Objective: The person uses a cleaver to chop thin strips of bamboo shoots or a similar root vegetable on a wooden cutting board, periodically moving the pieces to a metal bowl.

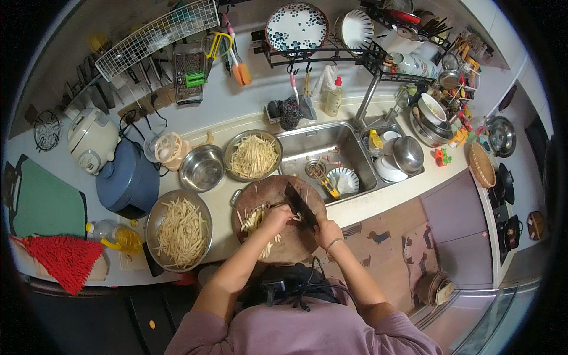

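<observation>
My right hand (328, 232) grips the handle of a dark cleaver (300, 203), whose blade lies over the round wooden chopping board (306, 248). Close to the blade, my left hand (278, 218) has its fingertips on a small pale piece (297, 217). Cut pale strips and slices, possibly potato, (252, 222) lie on the board beside and partly under my left hand. One steel bowl (179, 230) full of pale strips stands left of the board, and another (253, 156) full of strips stands behind it. An emptier steel bowl (202, 168) sits between them.
A sink (328, 151) behind the board, to the right, holds a fluted plate (344, 181) and peelings. Farther left stand a blue pot (127, 179), an oil bottle (116, 237), a rice cooker (92, 141) and a red cloth (64, 259). Stacked bowls (407, 155) crowd the small basin.
</observation>
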`<act>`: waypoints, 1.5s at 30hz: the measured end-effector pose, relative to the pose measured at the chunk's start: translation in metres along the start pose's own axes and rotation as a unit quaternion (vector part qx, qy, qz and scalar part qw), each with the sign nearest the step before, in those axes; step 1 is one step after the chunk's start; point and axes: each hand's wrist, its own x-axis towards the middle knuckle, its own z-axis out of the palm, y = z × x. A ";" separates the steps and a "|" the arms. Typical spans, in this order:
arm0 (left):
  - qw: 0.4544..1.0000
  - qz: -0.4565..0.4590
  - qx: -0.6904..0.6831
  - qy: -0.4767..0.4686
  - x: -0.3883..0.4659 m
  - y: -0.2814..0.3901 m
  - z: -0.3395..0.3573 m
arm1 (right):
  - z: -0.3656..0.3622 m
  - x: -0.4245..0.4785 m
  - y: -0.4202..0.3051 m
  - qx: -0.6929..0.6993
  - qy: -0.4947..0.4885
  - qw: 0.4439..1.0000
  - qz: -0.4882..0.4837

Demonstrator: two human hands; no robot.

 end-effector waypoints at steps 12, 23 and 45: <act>0.958 0.170 0.219 0.080 -0.003 0.005 -0.004 | -0.026 -0.016 0.013 0.002 -0.019 0.999 -0.050; 0.959 0.153 0.225 0.075 -0.008 0.009 -0.001 | -0.039 -0.015 0.012 -0.020 -0.046 0.997 -0.060; 0.956 0.190 0.193 0.115 -0.022 0.007 0.000 | -0.033 0.008 0.016 -0.075 -0.077 0.991 -0.079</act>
